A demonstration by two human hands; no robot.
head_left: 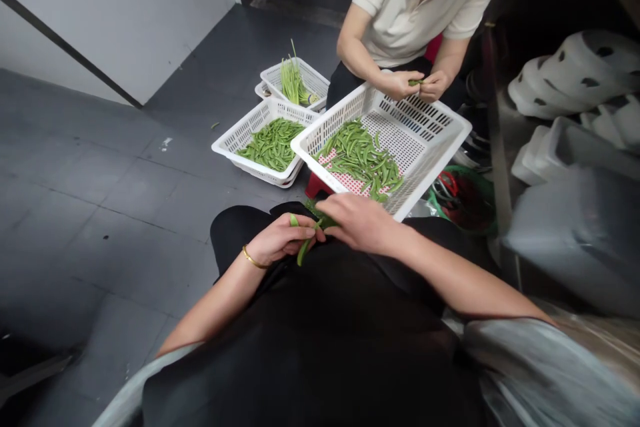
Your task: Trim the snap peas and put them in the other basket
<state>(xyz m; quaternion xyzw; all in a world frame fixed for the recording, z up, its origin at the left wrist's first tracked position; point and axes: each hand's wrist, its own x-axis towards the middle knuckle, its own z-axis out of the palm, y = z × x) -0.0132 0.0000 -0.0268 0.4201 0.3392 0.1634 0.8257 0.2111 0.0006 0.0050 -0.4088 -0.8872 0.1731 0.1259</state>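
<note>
My left hand, with a gold bracelet at the wrist, is closed around green pea pods over my lap. One pea pod pokes out below its fingers, and another bit of green shows above them. Fingers of my right hand are pinched at the same spot and meet the left fingertips on a pod; their tips are partly hidden. Just beyond my hands, a large white slotted basket stands tilted, with loose pea pods gathered on its left side.
A second white basket of pods sits on the floor to the left, with long green stalks in a basket behind. Opposite, a person in a cream shirt holds a pod. Grey bins and a green basin are at right.
</note>
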